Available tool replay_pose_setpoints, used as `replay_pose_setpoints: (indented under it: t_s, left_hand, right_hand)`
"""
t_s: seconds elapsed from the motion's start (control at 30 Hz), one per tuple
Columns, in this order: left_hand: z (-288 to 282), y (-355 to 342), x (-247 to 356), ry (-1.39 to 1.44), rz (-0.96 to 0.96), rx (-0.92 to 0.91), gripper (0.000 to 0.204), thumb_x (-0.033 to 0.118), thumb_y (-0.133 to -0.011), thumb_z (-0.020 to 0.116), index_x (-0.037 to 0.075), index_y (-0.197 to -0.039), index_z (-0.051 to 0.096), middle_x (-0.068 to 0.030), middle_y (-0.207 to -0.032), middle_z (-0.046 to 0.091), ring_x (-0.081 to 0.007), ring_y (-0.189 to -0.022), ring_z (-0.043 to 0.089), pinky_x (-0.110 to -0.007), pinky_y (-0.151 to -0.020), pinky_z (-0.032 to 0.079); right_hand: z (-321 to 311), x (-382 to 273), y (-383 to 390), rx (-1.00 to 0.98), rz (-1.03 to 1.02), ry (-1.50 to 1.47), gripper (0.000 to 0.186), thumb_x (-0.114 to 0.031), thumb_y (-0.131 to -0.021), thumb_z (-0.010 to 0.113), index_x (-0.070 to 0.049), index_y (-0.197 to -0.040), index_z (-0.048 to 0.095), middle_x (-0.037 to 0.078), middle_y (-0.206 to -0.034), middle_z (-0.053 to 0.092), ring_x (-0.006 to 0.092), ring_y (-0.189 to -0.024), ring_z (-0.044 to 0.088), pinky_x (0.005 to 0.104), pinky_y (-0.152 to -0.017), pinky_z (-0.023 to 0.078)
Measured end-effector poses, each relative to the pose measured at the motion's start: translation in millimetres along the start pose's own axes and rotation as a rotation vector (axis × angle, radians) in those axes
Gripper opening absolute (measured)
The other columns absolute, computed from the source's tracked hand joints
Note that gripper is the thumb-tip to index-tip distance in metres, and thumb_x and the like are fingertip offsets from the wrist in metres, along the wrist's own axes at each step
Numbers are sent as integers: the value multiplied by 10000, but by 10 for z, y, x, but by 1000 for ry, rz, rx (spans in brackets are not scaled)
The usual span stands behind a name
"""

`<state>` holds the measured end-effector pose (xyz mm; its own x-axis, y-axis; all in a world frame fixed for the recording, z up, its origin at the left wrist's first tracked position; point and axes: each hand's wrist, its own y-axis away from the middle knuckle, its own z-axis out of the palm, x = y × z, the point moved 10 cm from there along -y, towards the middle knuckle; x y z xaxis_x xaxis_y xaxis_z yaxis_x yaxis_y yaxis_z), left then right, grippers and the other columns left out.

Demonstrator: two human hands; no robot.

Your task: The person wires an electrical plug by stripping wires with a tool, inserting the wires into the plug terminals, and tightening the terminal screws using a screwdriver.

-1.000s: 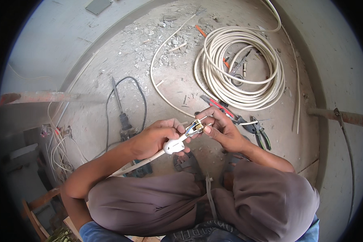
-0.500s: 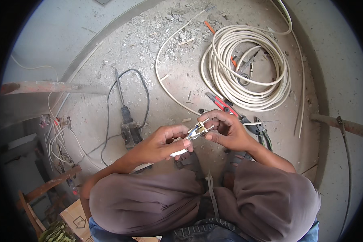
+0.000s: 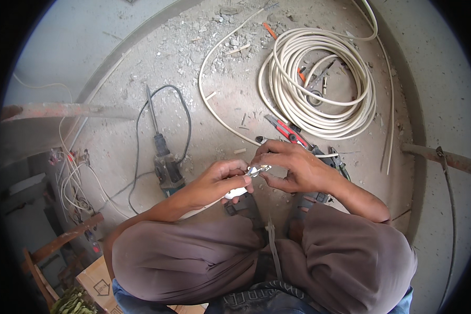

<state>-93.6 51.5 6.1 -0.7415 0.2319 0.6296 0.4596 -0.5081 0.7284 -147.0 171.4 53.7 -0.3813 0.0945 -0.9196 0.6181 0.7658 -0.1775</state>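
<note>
Between my knees, both hands work on an opened electrical plug (image 3: 258, 169) with bare metal parts and a bit of blue wire showing. My left hand (image 3: 214, 184) pinches its lower end, thumb over fingers. Beneath the left fingertips sits a white piece (image 3: 236, 193), perhaps its cover. A white cable (image 3: 200, 210) runs out below that hand toward my left knee. My right hand (image 3: 297, 166) curls over the plug from the right, index finger and thumb at its metal end. These right fingers partly hide the pins.
Ahead right lies a big coil of white cable (image 3: 277, 65). Near it are a red utility knife (image 3: 287, 131) and pliers (image 3: 341, 166). A power drill with a long bit (image 3: 167, 167) rests at left. Rubble (image 3: 193, 42) covers the far floor; tangled wires (image 3: 73, 183) sit far left.
My right hand has rolled over the plug, covering the pins that showed before. The plug has turned and sits slightly lower. My left hand keeps its hold.
</note>
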Motion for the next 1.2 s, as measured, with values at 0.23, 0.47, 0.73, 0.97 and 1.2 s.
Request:
replay_pose_setpoints:
  t_s: [0.23, 0.47, 0.73, 0.97, 1.2]
  left_hand:
    - [-26, 52, -166, 258, -93, -15, 242, 281, -992, 591, 57, -1085, 594, -72, -960, 708, -126, -661, 639, -232, -485, 436]
    - [-40, 96, -153, 279, -249, -49, 254, 282, -978, 605, 61, -1101, 602, -65, -952, 708, -134, -648, 645, -244, -468, 437]
    - [-21, 35, -235, 245, -266, -107, 274, 303, -1000, 578, 64, -1131, 598, -66, -941, 706, -140, -650, 654, -255, -473, 452]
    - [-39, -191, -473, 411, -183, -36, 327, 359, -1063, 504, 69, -1194, 577, -89, -996, 700, -199, -853, 702, -296, -620, 566]
    - [81, -400, -680, 593, -192, -198, 413, 380, -1074, 466, 82, -1357, 514, -78, -1209, 644, -227, -990, 686, -334, -647, 596]
  right_hand:
    - [71, 24, -21, -159, 47, 8, 382, -23, -770, 726, -30, -1148, 671, 131, -1110, 633, 328, -977, 653, 402, -803, 532]
    - [29, -99, -73, -86, -64, 13, 364, -32, -750, 750, -32, -1109, 687, 113, -1117, 646, 311, -978, 658, 390, -811, 531]
    - [49, -92, -55, -77, -83, 43, 368, -71, -736, 769, -46, -1094, 692, 99, -1110, 640, 311, -958, 643, 413, -831, 500]
    - [88, 146, 26, -73, -107, 15, 360, -92, -741, 780, -57, -1090, 698, 81, -1116, 642, 301, -973, 637, 401, -822, 491]
    - [87, 269, 81, -78, -83, 32, 318, -118, -766, 792, -62, -1068, 713, 70, -1099, 654, 278, -969, 637, 392, -828, 485]
